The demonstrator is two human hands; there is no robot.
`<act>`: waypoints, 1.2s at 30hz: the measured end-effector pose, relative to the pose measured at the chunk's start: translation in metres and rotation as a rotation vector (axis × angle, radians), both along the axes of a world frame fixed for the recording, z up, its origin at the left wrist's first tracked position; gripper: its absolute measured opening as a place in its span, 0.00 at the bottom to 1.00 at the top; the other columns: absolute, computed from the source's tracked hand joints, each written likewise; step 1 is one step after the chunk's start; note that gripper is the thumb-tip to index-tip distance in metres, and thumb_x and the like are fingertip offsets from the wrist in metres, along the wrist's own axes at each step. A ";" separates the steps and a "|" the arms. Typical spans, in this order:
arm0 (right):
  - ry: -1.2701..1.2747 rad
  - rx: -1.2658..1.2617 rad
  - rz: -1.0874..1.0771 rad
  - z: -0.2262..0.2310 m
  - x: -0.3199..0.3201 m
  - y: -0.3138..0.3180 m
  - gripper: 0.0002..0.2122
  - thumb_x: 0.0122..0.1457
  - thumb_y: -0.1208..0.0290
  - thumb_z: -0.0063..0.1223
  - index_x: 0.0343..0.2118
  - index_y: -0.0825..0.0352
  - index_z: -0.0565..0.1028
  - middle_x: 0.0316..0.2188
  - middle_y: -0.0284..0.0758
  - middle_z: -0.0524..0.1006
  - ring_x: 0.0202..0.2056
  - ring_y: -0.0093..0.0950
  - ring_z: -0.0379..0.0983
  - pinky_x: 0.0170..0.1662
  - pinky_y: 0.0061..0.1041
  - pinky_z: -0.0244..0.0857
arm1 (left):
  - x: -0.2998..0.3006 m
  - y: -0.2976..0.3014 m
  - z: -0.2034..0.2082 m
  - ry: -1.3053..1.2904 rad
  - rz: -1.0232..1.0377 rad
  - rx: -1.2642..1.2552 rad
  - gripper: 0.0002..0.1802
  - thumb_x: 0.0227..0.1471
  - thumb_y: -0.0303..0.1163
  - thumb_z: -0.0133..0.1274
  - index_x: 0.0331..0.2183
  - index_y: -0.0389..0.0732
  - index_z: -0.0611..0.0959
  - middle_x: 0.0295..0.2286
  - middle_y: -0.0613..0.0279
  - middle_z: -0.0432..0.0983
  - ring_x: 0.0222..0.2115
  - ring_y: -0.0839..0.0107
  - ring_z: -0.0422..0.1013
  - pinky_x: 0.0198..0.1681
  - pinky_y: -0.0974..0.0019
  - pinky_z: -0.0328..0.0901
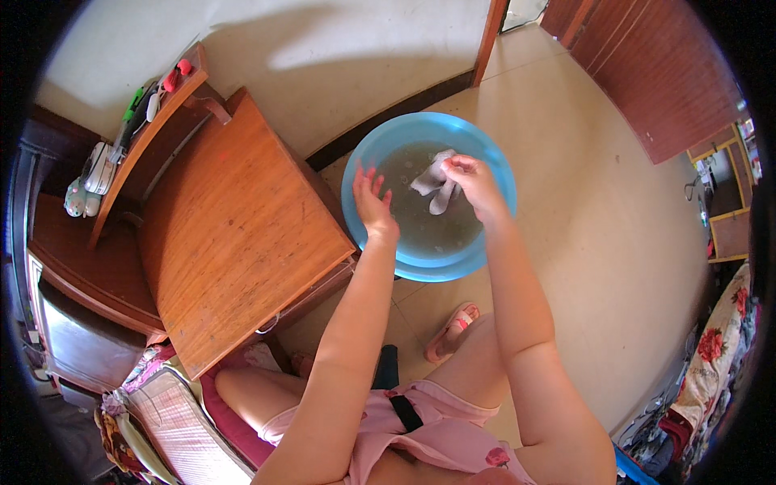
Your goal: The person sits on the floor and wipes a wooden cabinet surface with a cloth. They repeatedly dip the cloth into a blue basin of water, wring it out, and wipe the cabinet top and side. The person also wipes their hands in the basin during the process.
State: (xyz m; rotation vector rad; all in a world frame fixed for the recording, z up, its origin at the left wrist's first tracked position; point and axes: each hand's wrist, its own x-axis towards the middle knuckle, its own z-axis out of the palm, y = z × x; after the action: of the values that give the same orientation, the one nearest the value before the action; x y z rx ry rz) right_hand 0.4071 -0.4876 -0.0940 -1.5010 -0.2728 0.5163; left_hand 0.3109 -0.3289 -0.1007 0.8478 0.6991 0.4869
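- A pale tiled floor (598, 242) fills the middle and right of the frame.
- A blue basin (356, 202) of cloudy water stands on the floor at upper centre.
- A pink sandal (450, 330) rests on the floor just below the basin.
- A wooden desk (234, 234) stands at left, its bare top tilted across the frame.
- A raised wooden shelf (137, 153) at upper left carries small items too tiny to identify.
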 end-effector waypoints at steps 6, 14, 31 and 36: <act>0.133 -0.026 0.111 0.033 -0.005 -0.008 0.09 0.57 0.64 0.58 0.33 0.66 0.79 0.30 0.27 0.77 0.32 0.18 0.69 0.38 0.20 0.61 | 0.002 -0.001 -0.054 0.119 -0.302 0.903 0.37 0.46 0.20 0.50 0.59 0.49 0.65 0.55 0.55 0.63 0.56 0.56 0.59 0.61 0.57 0.53; 0.094 -0.083 0.294 0.026 0.006 -0.018 0.12 0.56 0.64 0.59 0.36 0.68 0.79 0.33 0.30 0.79 0.36 0.20 0.72 0.42 0.21 0.63 | 0.014 0.001 -0.060 0.190 -0.546 1.094 0.21 0.45 0.34 0.60 0.43 0.40 0.77 0.54 0.50 0.67 0.59 0.50 0.58 0.60 0.54 0.54; 0.013 -0.209 -0.604 -0.086 0.066 -0.094 0.11 0.53 0.67 0.62 0.35 0.70 0.80 0.34 0.34 0.80 0.34 0.22 0.74 0.39 0.23 0.68 | 0.000 0.004 -0.075 0.604 -0.171 0.778 0.22 0.50 0.43 0.47 0.41 0.36 0.75 0.40 0.41 0.75 0.42 0.43 0.70 0.47 0.52 0.63; 0.087 -0.103 -0.622 -0.065 0.054 -0.088 0.12 0.55 0.66 0.60 0.37 0.70 0.79 0.33 0.32 0.79 0.35 0.21 0.73 0.40 0.22 0.66 | -0.001 0.005 -0.084 0.603 -0.163 0.833 0.22 0.49 0.44 0.48 0.40 0.36 0.76 0.38 0.41 0.76 0.40 0.43 0.71 0.46 0.52 0.63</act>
State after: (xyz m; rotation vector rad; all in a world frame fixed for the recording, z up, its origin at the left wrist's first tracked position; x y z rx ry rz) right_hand 0.4607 -0.5760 -0.1588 -1.5608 0.2913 0.0945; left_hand 0.3096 -0.3240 -0.1850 1.8682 0.9775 0.3676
